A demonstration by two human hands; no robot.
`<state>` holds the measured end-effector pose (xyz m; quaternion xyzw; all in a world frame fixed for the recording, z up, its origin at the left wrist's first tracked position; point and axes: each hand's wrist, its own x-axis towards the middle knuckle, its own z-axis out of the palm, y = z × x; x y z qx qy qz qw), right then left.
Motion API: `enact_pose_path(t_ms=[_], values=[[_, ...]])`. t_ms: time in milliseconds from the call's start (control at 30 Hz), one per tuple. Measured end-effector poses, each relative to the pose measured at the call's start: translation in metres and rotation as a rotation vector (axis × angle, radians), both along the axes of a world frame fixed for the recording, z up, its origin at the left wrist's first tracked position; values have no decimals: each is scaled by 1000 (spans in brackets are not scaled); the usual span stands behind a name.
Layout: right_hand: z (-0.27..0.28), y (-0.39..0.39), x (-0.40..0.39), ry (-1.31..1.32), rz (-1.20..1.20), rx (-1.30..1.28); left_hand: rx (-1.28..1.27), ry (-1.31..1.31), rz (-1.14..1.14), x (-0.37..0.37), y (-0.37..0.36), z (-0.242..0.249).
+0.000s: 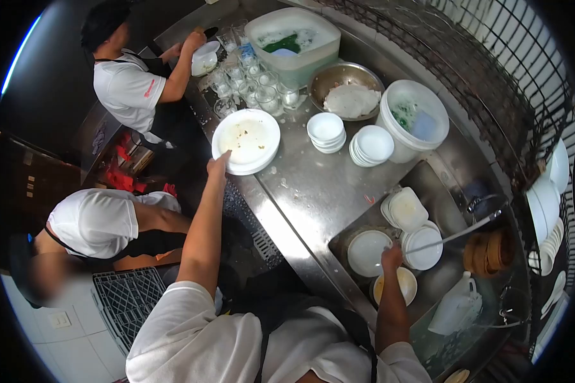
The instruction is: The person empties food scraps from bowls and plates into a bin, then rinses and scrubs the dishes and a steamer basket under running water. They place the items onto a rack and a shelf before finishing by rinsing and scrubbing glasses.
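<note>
My left hand grips the near rim of a white plate with food bits on it, the top one of a small stack at the counter's edge. Over the sink, the fingers of my right hand are closed at the end of the long faucet spout. Just left of that hand lies a round white plate, and a bowl with yellowish residue sits partly under my wrist. Stacked white dishes and squarish dishes stand close by in the sink.
Several drinking glasses, a soapy tub, a steel bowl, a soapy bucket and small bowls crowd the counter. A pitcher and bamboo steamers are at right. Two people work at left.
</note>
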<state>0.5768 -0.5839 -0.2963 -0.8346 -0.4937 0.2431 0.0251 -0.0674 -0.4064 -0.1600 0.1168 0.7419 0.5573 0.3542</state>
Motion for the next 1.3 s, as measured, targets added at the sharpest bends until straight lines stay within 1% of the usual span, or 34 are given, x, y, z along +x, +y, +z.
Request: enact_pose_path(t_ms=[33,133,167,233,300,333,367,400,433,467,500,533,567,633,700,733,767,800,833,867,900,933,967,1000,1033,1067,1100,1167,1200,1233,1300], values=[[-3,-2,-9,-45,-35,4,57,-32,4,0,-1,0],[-45,-19,-18,-102,78,119,217,-102,31,27,-18,12],[-38,-15,-27,-104,52,122,267,-112,53,40,-23,21],[-11,1,-44,-114,2,129,197,-171,77,56,-34,35],[19,20,-63,-21,-12,375,219,-292,-73,51,-51,25],[37,25,-72,15,-34,489,238,-315,-103,51,-59,24],[61,31,-86,247,-134,520,248,-342,-144,52,-69,26],[87,38,-104,476,-240,560,284,-330,-239,54,-81,29],[113,42,-126,588,-234,676,214,-358,-269,55,-95,35],[120,45,-143,939,-265,714,199,-392,-249,70,-107,62],[127,45,-164,982,-239,720,163,-387,-251,77,-120,71],[138,46,-180,1031,-187,629,175,-348,-299,80,-134,69],[145,46,-195,1036,-77,601,126,-336,-345,89,-145,77],[167,44,-210,1163,-24,364,19,-321,-412,119,-163,94],[154,36,-211,1158,-11,396,-29,-338,-518,163,-175,110],[149,35,-202,1369,-109,354,-25,-341,-611,187,-176,111],[152,28,-184,1461,-332,203,-17,-345,-693,212,-178,114],[149,22,-158,1586,-492,259,-49,-336,-789,240,-177,117],[143,15,-128,1708,-647,314,-27,-305,-814,276,-174,120],[134,9,-97,1689,-675,396,-55,-345,-924,303,-166,115],[130,5,-65,1671,-700,476,-108,-347,-964,327,-153,88],[151,3,-36,1556,-731,536,-65,-510,-957,365,-142,94],[174,3,-10,1440,-759,594,-43,-725,-959,397,-127,86],[170,5,15,1396,-728,688,-56,-914,-944,424,-111,62],[168,10,38,1351,-691,782,-54,-1032,-928,454,-98,46],[173,16,56,1301,-757,772,-83,-1069,-878,484,-90,39],[178,17,68,1127,-711,792,-76,-1121,-848,509,-81,6],[186,21,92,769,-614,825,28,-1176,-850,547,-83,-12],[174,21,104,576,-578,836,72,-1220,-840,561,-84,-22],[155,21,110,482,-605,927,111,-1261,-825,572,-87,-36],[190,2,98,236,-589,756,148,-1305,-791,583,-97,-49]])
